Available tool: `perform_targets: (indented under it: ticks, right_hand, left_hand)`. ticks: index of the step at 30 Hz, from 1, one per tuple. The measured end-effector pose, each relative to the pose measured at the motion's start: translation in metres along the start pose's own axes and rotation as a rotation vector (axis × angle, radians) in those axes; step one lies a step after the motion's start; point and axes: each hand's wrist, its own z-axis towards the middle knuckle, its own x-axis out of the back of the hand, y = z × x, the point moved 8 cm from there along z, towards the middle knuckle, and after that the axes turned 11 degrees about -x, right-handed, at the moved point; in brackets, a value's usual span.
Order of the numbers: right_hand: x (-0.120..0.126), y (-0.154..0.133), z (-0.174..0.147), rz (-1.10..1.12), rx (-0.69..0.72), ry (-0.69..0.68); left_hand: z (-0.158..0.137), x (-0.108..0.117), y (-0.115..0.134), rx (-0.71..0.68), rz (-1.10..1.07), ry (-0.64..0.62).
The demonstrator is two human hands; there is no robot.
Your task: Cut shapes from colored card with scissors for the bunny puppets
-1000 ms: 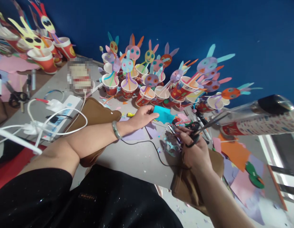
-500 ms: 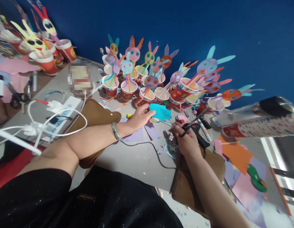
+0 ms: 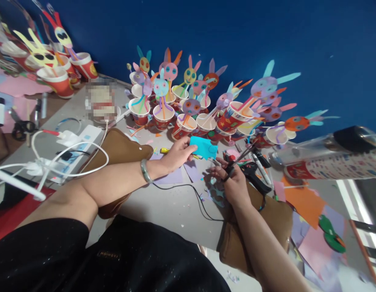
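Observation:
My left hand (image 3: 179, 157) pinches the left end of a small bright blue piece of paper (image 3: 203, 147) above the table. A faint curved line shows on the paper's right part. Just right of it, my right hand (image 3: 236, 187) is closed round dark-handled scissors (image 3: 229, 172). One blade points toward the paper's lower right edge; whether it touches cannot be told. Under the hands lie purple paper sheets (image 3: 172, 175) and a yellow marker (image 3: 164, 150). Light blue paper scraps (image 3: 217, 196) lie beside my right wrist.
Behind my hands stand several paper cups (image 3: 184, 129) with paper rabbit heads. A clear tumbler (image 3: 321, 156) is at the right, near a black glue gun (image 3: 255, 178) and green scissors (image 3: 331, 234). A power strip (image 3: 80, 152) with white cables lies left. A black cord (image 3: 188, 185) crosses the table.
My right hand has shifted slightly left and down, and the scissors' angle has changed. The blue paper sits slightly lower and farther left, still in my left hand. The view has moved a little.

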Motion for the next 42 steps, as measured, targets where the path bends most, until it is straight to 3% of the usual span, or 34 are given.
perform_targets:
  ticks: [3,9,19,26,35,40,42]
  right_hand:
    - [-0.004,0.005,0.002,0.090,-0.038,-0.053]
    - [0.009,0.004,-0.001,0.115,-0.043,0.061]
    - [0.005,-0.021,-0.021,-0.161,0.214,0.098]
    - [0.001,-0.022,-0.022,-0.163,0.249,0.058]
    - [-0.017,-0.020,-0.030,-0.196,0.126,-0.067]
    - [-0.013,-0.020,-0.029,-0.137,0.152,-0.011]
    - [-0.012,-0.019,-0.028,-0.132,0.160,-0.015]
  left_hand:
    - [0.000,-0.001,-0.001,0.007,0.001,-0.007]
    - [-0.002,-0.004,0.000,0.001,0.056,-0.059]
    - [-0.014,-0.021,-0.003,0.020,0.086,-0.260]
    - [-0.014,-0.023,-0.006,-0.068,0.167,-0.318]
    - [-0.019,-0.024,-0.004,-0.008,0.028,-0.261]
    - [-0.032,-0.044,-0.018,-0.021,-0.019,-0.520]
    - [-0.034,-0.045,-0.022,-0.051,0.042,-0.553]
